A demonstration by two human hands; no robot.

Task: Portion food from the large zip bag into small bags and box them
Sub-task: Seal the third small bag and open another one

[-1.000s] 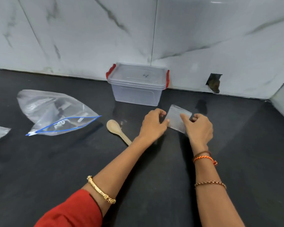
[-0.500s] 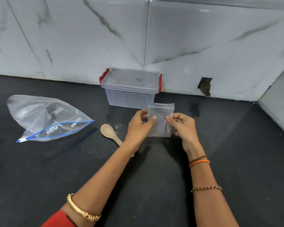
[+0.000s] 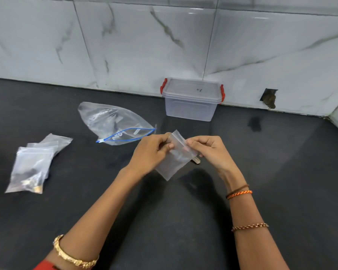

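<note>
both hands, left hand [image 3: 151,152] and right hand [image 3: 207,151], pinch grip on small bag [image 3: 172,162] mouth; thin film could slip or seal stay stuck, large zip bag [image 3: 113,123] lying open, may spill

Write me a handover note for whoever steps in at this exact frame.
Left hand and right hand both pinch the top edge of an empty small bag above the counter.
Large zip bag lies open at left; a pile of small bags sits further left.
Box stands lidded by the wall.
Left: open this bag, fill, seal, box all.
</note>
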